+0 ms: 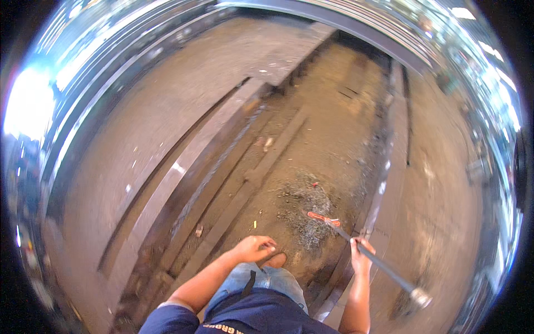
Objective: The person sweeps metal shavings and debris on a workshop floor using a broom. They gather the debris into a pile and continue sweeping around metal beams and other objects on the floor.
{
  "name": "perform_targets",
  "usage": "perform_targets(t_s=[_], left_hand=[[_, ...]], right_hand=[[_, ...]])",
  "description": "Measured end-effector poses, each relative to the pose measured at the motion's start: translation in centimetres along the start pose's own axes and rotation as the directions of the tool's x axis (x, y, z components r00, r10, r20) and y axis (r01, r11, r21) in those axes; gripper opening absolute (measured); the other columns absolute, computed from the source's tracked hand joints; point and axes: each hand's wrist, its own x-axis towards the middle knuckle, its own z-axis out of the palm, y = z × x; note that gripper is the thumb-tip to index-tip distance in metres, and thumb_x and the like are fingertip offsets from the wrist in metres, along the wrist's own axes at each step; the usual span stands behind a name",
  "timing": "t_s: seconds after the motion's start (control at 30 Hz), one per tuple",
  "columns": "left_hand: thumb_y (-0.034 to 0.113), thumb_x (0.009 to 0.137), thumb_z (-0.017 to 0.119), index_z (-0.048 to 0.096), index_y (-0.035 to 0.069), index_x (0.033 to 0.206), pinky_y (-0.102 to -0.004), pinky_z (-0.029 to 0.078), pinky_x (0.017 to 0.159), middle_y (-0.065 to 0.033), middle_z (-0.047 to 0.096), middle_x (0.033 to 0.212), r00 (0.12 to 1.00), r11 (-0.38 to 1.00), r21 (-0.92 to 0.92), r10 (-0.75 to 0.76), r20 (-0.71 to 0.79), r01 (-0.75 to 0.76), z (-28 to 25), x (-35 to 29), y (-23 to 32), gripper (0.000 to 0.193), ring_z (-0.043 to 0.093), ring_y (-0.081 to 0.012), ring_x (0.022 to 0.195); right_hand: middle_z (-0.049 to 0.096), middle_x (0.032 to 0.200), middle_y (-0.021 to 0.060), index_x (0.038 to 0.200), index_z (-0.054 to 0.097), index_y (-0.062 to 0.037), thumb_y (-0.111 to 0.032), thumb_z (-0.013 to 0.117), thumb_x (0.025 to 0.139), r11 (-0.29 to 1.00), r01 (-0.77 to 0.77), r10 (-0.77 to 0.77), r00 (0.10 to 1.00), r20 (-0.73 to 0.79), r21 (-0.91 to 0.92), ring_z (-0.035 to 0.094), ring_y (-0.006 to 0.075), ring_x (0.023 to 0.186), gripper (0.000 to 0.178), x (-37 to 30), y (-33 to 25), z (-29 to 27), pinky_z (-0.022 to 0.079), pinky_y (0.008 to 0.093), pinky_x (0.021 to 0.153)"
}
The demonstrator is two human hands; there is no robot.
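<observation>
My right hand (362, 255) is closed round the middle of a long grey pole (391, 274). At its far end is a narrow orange head (322, 217), over a patch of loose dark grit and debris (303, 200). The pole's other end, a pale knob (421, 298), points back to the lower right. What kind of tool it is, I cannot tell for certain. In front of my thigh, my left hand (253, 249) hangs with loosely bent fingers and nothing visible in it.
I stand in a sunken, dirt-floored channel (334, 139) with long steel beams (183, 167) along its left and a ledge (389, 167) along its right. A large beam (334, 19) crosses the far end. Small scraps (268, 143) lie scattered about.
</observation>
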Motion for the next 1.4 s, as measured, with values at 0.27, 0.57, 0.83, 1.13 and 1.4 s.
perform_targets(t_s=[0.27, 0.57, 0.83, 1.13, 1.4], left_hand=[[0.041, 0.087, 0.061, 0.069, 0.005, 0.118, -0.0434, 0.051, 0.098, -0.0207, 0.069, 0.117, 0.301, 0.327, -0.04, -0.906, -0.299, 0.944, 4.2, -35.1, -28.9, 0.049, 0.065, -0.0357, 0.112], [0.041, 0.088, 0.067, 0.072, 0.007, 0.108, -0.0423, 0.053, 0.091, -0.0195, 0.072, 0.109, -0.029, 0.291, -0.579, -0.877, -0.479, 0.762, 10.7, -61.8, -25.7, 0.04, 0.068, -0.0339, 0.105], [0.039, 0.087, 0.069, 0.072, 0.006, 0.103, -0.0418, 0.055, 0.084, -0.0174, 0.074, 0.099, -0.112, 0.134, -0.731, -0.954, -0.277, 0.669, 26.4, -71.8, -19.1, 0.037, 0.071, -0.032, 0.095], [0.037, 0.088, 0.07, 0.071, 0.002, 0.106, -0.0374, 0.053, 0.088, -0.0178, 0.074, 0.101, -0.438, -0.312, -0.919, -0.88, 0.185, 0.239, 43.3, -73.0, -7.3, 0.039, 0.071, -0.0268, 0.1], [0.028, 0.093, 0.067, 0.07, 0.004, 0.113, -0.0371, 0.054, 0.089, -0.0157, 0.073, 0.106, -0.454, -0.214, -0.968, -0.881, 0.132, 0.134, 33.0, -64.1, -5.0, 0.032, 0.07, -0.0249, 0.1]], right_hand=[[0.073, 0.096, 0.0096, 0.11, 0.069, -0.0087, -0.019, 0.071, 0.09, 0.988, 0.005, -0.083, 0.856, 0.51, 0.153, 0.07, 0.019, 0.089, 0.023, -11.9, -7.6, 8.0, 0.054, 0.0337, 0.079], [0.07, 0.101, 0.0143, 0.125, 0.057, -0.007, -0.018, 0.054, 0.098, 0.534, -0.822, 0.306, -0.03, 0.952, -0.198, 0.065, 0.0182, 0.065, 0.029, -25.0, -16.6, 21.2, 0.057, 0.0308, 0.058], [0.069, 0.102, 0.0142, 0.153, 0.03, -0.008, -0.015, 0.07, 0.091, 0.973, -0.138, 0.125, -0.355, 0.926, -0.184, 0.067, 0.0193, 0.088, 0.075, -39.2, -27.7, 34.8, 0.055, 0.0347, 0.066], [0.063, 0.09, 0.0073, 0.156, 0.028, -0.015, -0.014, 0.056, 0.093, 0.954, 0.037, 0.274, -0.511, 0.815, -0.297, 0.057, 0.0151, 0.058, 0.069, -45.3, -39.9, 44.0, 0.051, 0.0301, 0.049], [0.055, 0.075, 0.0004, 0.153, 0.036, -0.0177, -0.014, 0.05, 0.095, 0.957, 0.1, 0.278, -0.568, 0.774, -0.271, 0.048, 0.0094, 0.051, 0.06, -44.7, -42.4, 54.5, 0.042, 0.027, 0.043]])
